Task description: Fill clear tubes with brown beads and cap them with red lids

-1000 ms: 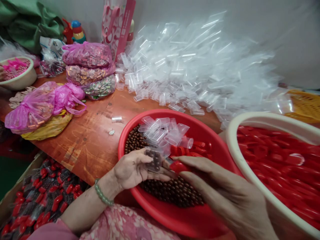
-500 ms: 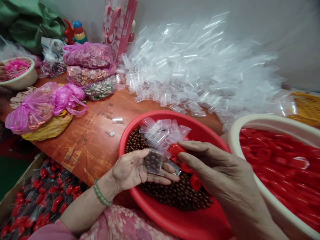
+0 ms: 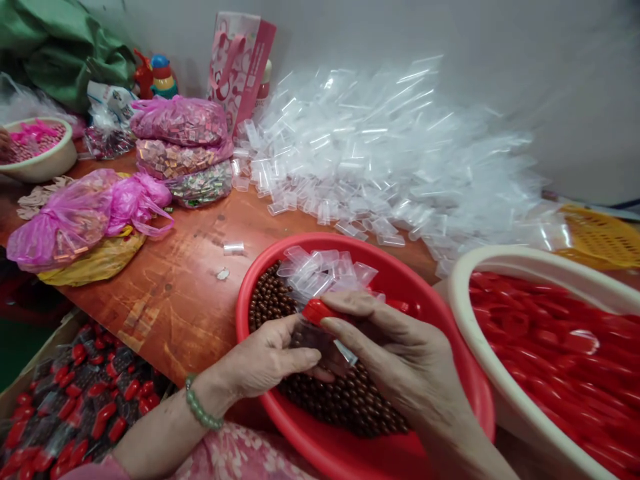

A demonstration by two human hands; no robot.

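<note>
Over the red basin point(image 3: 475, 413), my left hand point(image 3: 265, 360) is closed around a small clear plastic container point(image 3: 311, 335) with dark brown balls in it. My right hand point(image 3: 405, 353) pinches a red plastic cap point(image 3: 316, 311) against the container's top end; whether it is seated I cannot tell. A pale shiny edge point(image 3: 346, 353) shows under my right fingers, too partly hidden to name. Loose brown balls point(image 3: 360, 403) cover part of the basin's bottom. A heap of empty clear containers point(image 3: 325, 270) lies on them, at the basin's far side.
To the right stands a cream basin point(image 3: 460, 287) full of red caps point(image 3: 540, 347). Clear containers point(image 3: 350, 153) are piled against the wall. Pink bags point(image 3: 180, 120) sit at the back left. Below the table edge, a box holds capped containers point(image 3: 85, 400). Another person's hand point(image 3: 4, 143) shows far left.
My right hand has moved left and brought the red cap onto the container. The left fingers, earlier spread with the container on them, have closed around it. The view has shifted slightly.
</note>
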